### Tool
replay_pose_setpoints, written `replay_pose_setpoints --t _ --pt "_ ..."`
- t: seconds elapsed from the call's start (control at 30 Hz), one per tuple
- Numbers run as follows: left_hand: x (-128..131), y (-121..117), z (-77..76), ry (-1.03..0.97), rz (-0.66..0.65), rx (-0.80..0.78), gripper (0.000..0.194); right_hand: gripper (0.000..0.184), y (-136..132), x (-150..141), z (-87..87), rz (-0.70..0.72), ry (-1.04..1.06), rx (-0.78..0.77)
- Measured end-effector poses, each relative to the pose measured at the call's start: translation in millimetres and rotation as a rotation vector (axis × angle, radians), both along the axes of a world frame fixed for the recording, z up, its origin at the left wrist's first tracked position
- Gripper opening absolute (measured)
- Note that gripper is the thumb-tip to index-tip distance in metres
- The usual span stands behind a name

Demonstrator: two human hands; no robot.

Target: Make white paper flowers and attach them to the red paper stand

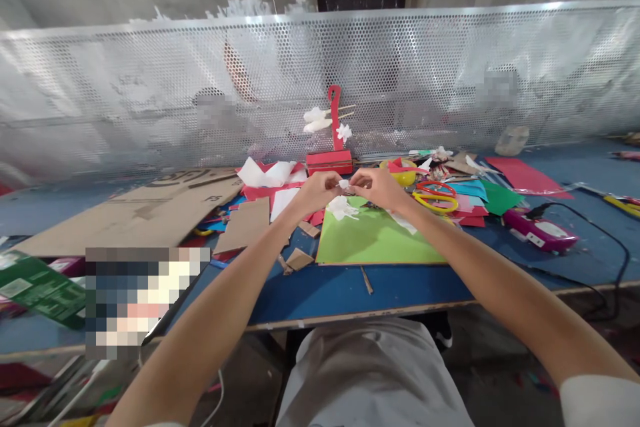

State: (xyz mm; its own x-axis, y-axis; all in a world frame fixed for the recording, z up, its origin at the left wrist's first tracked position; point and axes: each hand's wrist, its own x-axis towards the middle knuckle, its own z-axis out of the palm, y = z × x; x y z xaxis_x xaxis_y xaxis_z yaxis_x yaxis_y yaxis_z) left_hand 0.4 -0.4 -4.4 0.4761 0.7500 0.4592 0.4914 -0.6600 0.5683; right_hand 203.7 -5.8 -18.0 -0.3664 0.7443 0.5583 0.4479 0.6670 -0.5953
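Between my fingertips, above a green sheet (380,243), is a small white piece (343,183) that looks like paper. My left hand (320,188) pinches it from the left, and my right hand (376,185) closes on its other side. Just below my left hand, a crumpled white paper piece (342,208) lies on the green sheet. A white scrap (403,221) shows partly under my right forearm. Behind my hands stands a red hooked upright on a red block (330,162), with white flower-like pieces (316,120) on thin sticks.
Cardboard sheets (135,210) and paper scraps cover the left side. To the right are yellow-handled scissors (435,203), coloured paper and a purple power box (540,230) with a black cord. A perforated metal panel (425,80) stands behind the blue table (310,297).
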Motion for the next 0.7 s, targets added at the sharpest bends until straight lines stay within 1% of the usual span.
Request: replay_pose_setpoints --t 0.1,0.23,0.33,0.43,0.53,0.7 --pt "0.6 -0.6 0.7 -0.024 -0.021 -0.014 0.012 0.021 1.6 0.7 -0.2 0.012 0.013 -0.001" --pt "0.9 -2.6 1.9 -0.003 -0.030 0.031 0.014 0.020 3.6 0.6 -1.8 0.029 0.020 -0.012" --pt "1.3 -4.2 2.4 0.018 -0.040 0.053 0.020 0.022 2.8 0.1 -1.4 0.019 0.015 -0.034" --pt "1.8 -5.4 2.9 0.043 -0.012 0.076 0.021 0.024 0.4 -0.4 1.0 0.014 0.015 -0.054" --pt "2.1 -5.9 3.2 0.050 0.016 0.103 0.022 0.019 -1.3 -0.8 3.1 0.023 0.017 -0.057" --pt "1.3 -5.6 2.7 0.116 0.071 0.154 0.031 0.017 -2.4 -1.1 3.3 0.033 0.024 -0.047"
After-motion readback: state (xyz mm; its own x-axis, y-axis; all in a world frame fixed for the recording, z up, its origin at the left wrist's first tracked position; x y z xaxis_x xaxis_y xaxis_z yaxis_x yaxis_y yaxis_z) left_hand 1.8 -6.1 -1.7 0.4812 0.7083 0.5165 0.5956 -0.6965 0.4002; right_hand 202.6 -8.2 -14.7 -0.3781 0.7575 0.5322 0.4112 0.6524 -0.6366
